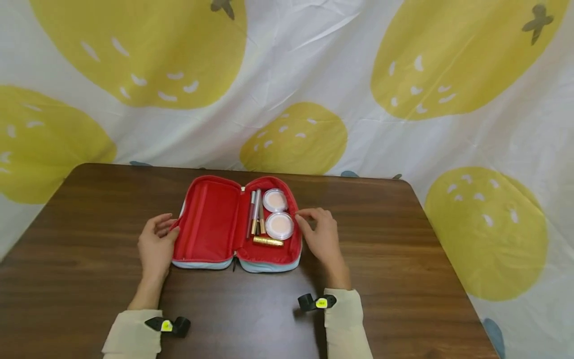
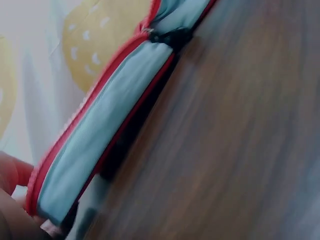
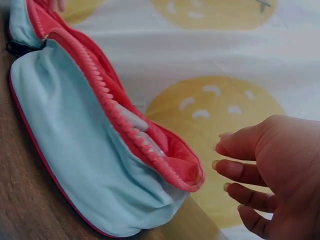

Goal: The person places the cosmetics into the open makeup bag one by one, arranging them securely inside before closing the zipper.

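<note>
A zip makeup bag (image 1: 208, 219), red inside and pale blue outside, lies unfolded on the table. Its right half holds two round compacts (image 1: 279, 226), several slim cosmetic pencils or tubes (image 1: 255, 212) and a gold tube (image 1: 268, 241). My left hand (image 1: 155, 247) pinches the bag's left edge between thumb and fingers; part of that hand (image 2: 15, 200) shows in the left wrist view. Beside the right edge is my right hand (image 1: 323, 237). In the right wrist view its fingers are spread and relaxed, apart from the bag (image 3: 95, 145), and hold nothing.
The dark wooden table (image 1: 403, 279) extends around the bag on every side. Behind it hangs a white cloth (image 1: 305, 65) with large yellow fruit shapes. Black wrist cameras (image 1: 181, 326) sit on both cream sleeves (image 1: 345, 324).
</note>
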`<state>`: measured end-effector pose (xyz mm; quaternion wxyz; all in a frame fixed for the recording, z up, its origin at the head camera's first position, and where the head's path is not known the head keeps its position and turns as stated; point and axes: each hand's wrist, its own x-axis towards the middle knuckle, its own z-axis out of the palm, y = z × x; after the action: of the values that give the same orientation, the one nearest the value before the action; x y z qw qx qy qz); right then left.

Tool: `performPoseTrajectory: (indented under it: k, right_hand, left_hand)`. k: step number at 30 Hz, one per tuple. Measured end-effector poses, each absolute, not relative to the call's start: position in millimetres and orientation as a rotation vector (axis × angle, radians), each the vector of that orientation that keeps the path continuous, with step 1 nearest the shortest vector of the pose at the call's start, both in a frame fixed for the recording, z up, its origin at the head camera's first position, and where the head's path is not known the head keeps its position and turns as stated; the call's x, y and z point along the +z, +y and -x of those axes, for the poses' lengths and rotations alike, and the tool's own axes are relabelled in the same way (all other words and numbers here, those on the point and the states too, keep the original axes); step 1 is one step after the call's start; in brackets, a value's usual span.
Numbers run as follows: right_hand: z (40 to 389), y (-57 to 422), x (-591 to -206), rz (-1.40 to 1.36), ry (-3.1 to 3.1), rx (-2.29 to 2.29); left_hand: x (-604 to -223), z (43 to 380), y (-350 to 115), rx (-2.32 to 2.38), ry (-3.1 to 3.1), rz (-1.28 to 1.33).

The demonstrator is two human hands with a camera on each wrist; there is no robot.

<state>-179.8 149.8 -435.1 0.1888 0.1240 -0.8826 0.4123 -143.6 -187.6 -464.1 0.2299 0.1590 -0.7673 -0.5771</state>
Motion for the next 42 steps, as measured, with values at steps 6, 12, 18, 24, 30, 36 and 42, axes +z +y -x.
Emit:
performPoseTrajectory:
  k: [6, 12, 18, 24, 30, 36, 42]
  right_hand:
    - [179, 148, -435, -0.396, -2.514, 1.179]
    - [178, 146, -434, -0.414, -2.499, 1.182]
    - [180, 151, -431, -0.393, -2.447, 1.139]
    - [180, 157, -426, -0.370, -2.407, 1.135]
    - [180, 156, -423, -0.377, -2.364, 1.156]
    - [181, 148, -429, -0.417, -2.396, 1.169]
    - [180, 144, -441, -0.375, -2.464, 1.185]
  left_hand:
    - [-461, 140, -176, -1.592, -2.132, -0.543]
    - [-448, 138, -167, -1.683, -1.962, -0.464]
    - [-414, 129, -147, -1.891, -1.819, -0.113]
    - [-382, 109, -121, -1.770, -2.072, 0.604]
    - [-389, 112, -117, -1.537, -2.213, 0.741]
    - [-422, 128, -132, -1.712, -2.220, 0.362]
    - [-440, 132, -131, -1.737, -2.448, 0.151]
